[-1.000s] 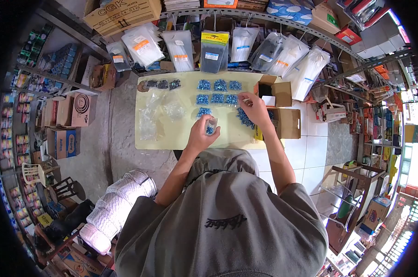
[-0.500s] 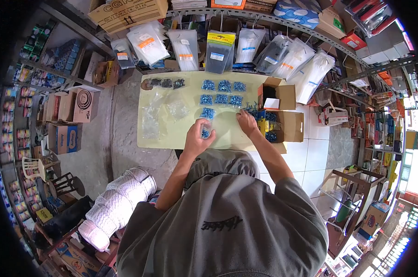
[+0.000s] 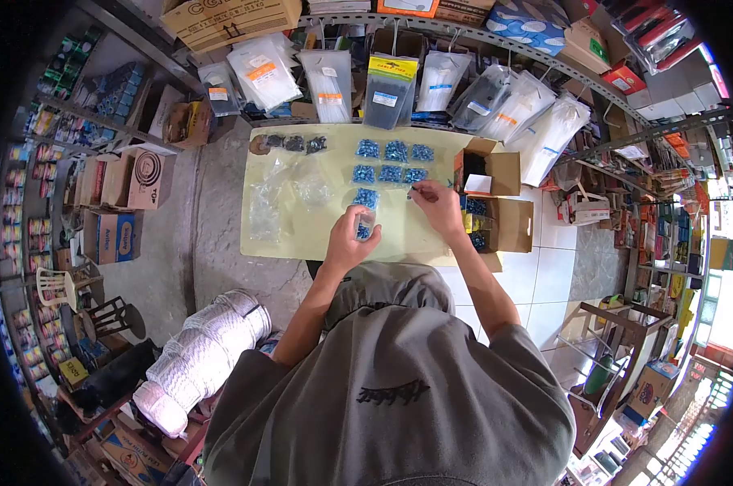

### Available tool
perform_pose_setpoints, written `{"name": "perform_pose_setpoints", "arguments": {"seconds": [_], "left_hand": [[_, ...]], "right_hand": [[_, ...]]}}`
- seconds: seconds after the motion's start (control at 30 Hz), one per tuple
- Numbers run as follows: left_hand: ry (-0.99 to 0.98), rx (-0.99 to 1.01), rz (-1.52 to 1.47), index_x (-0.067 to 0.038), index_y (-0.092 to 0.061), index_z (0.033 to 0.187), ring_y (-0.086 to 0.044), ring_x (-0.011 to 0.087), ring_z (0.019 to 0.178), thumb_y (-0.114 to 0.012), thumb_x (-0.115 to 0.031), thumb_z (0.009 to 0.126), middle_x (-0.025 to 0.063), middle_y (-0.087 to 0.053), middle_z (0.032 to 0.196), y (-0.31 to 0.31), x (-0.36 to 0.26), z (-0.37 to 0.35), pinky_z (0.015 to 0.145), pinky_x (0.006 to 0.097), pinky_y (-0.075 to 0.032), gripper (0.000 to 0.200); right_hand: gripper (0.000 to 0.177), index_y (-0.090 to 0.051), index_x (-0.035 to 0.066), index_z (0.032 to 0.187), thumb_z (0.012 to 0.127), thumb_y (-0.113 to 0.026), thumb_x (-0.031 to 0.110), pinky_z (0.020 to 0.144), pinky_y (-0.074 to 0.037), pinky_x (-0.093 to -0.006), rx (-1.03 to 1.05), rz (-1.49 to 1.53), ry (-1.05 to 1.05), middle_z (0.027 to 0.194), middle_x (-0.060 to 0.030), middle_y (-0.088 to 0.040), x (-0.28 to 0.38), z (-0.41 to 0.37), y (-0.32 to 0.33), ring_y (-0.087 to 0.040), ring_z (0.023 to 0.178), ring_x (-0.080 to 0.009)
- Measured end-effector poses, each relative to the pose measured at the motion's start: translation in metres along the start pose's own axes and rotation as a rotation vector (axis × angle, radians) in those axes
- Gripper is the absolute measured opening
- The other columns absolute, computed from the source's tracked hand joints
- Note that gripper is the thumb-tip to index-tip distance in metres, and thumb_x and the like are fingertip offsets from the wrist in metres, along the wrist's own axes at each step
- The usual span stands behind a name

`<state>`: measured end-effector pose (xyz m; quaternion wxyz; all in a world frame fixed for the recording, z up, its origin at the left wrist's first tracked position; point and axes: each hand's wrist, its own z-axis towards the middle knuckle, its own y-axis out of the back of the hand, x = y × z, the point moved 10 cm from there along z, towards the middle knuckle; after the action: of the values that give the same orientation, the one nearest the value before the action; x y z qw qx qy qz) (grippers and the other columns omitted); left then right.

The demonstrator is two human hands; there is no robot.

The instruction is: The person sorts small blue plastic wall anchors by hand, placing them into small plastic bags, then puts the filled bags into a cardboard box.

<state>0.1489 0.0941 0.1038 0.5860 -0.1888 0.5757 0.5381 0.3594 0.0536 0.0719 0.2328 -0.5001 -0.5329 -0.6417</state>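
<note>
My left hand is wrapped round a small clear plastic bag with blue pieces at its bottom. Just beyond it lies a filled bag of blue pieces, and two rows of similar filled packets are laid out farther back on the pale yellow table. To the right, my right hand is raised over the table with thumb and fingers pinched together. A tiny dark thing shows at its fingertips, too small to name. Beside that hand, an open cardboard box holds more blue pieces.
Clear empty bags and several dark packets lie on the table's left. Another open box with dark contents stands at the back right. Bags of cable ties hang from the shelf behind. A rope-wrapped white roll stands at lower left.
My right hand has risen and moved slightly away from me, its fingertips shifting left from the loose blue pieces by the box. My left hand keeps its hold on the bag.
</note>
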Motion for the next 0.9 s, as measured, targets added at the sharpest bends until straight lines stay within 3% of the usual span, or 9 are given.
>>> {"name": "perform_pose_setpoints", "arguments": {"seconds": [0.07, 0.17, 0.33, 0.57, 0.73, 0.9], "left_hand": [[0.029, 0.021, -0.014, -0.003, -0.051, 0.103, -0.063, 0.0325, 0.079, -0.074, -0.011, 0.073, 0.0149, -0.063, 0.086, -0.004, 0.001, 0.003, 0.07, 0.039, -0.05, 0.038], [0.092, 0.08, -0.021, -0.002, -0.05, 0.105, -0.063, 0.0348, 0.081, -0.073, -0.013, 0.074, 0.0166, -0.063, 0.087, -0.013, -0.002, 0.004, 0.07, 0.0401, -0.05, 0.041], [0.152, 0.133, -0.058, -0.002, -0.048, 0.109, -0.062, 0.039, 0.086, -0.073, -0.017, 0.074, 0.0202, -0.063, 0.093, -0.024, -0.001, 0.009, 0.073, 0.042, -0.05, 0.046], [0.166, 0.169, -0.12, -0.001, -0.047, 0.109, -0.062, 0.0391, 0.087, -0.073, -0.019, 0.074, 0.0198, -0.062, 0.094, -0.028, -0.004, 0.014, 0.073, 0.0421, -0.049, 0.047], [0.036, 0.151, -0.082, 0.0, -0.049, 0.107, -0.061, 0.0385, 0.085, -0.073, -0.019, 0.075, 0.0185, -0.062, 0.09, -0.032, -0.014, 0.016, 0.072, 0.0413, -0.049, 0.044], [0.089, 0.123, -0.056, -0.001, -0.05, 0.104, -0.063, 0.0339, 0.082, -0.073, -0.017, 0.075, 0.0157, -0.062, 0.087, -0.028, -0.012, 0.014, 0.072, 0.0384, -0.049, 0.041]], "right_hand": [[0.02, -0.067, -0.003, 0.097, 0.082, -0.072, 0.009, 0.071, -0.051, -0.0246, -0.013, 0.304, -0.074, 0.083, -0.0068, -0.07, 0.029, -0.009, 0.003, -0.065, 0.077, -0.0089], [0.02, -0.066, -0.002, 0.099, 0.082, -0.07, 0.007, 0.072, -0.052, -0.0245, 0.022, 0.422, -0.008, 0.086, -0.0068, -0.07, 0.064, -0.024, -0.004, -0.065, 0.079, -0.0094], [0.02, -0.066, -0.001, 0.099, 0.081, -0.071, 0.006, 0.07, -0.051, -0.0257, 0.121, 0.35, 0.1, 0.089, -0.0079, -0.069, 0.1, -0.036, -0.015, -0.064, 0.078, -0.011], [0.023, -0.067, 0.004, 0.101, 0.079, -0.073, 0.009, 0.069, -0.049, -0.0276, 0.098, 0.22, 0.249, 0.1, -0.0061, -0.065, 0.119, -0.036, 0.004, -0.06, 0.087, -0.0161], [0.028, -0.067, 0.004, 0.104, 0.078, -0.074, 0.01, 0.072, -0.046, -0.0256, 0.166, 0.049, 0.265, 0.105, -0.0054, -0.06, 0.134, -0.037, 0.008, -0.057, 0.091, -0.0139], [0.024, -0.067, 0.005, 0.104, 0.08, -0.071, 0.01, 0.071, -0.048, -0.0269, -0.001, 0.157, 0.216, 0.102, -0.0071, -0.063, 0.109, -0.01, 0.051, -0.06, 0.082, -0.0162]]}}
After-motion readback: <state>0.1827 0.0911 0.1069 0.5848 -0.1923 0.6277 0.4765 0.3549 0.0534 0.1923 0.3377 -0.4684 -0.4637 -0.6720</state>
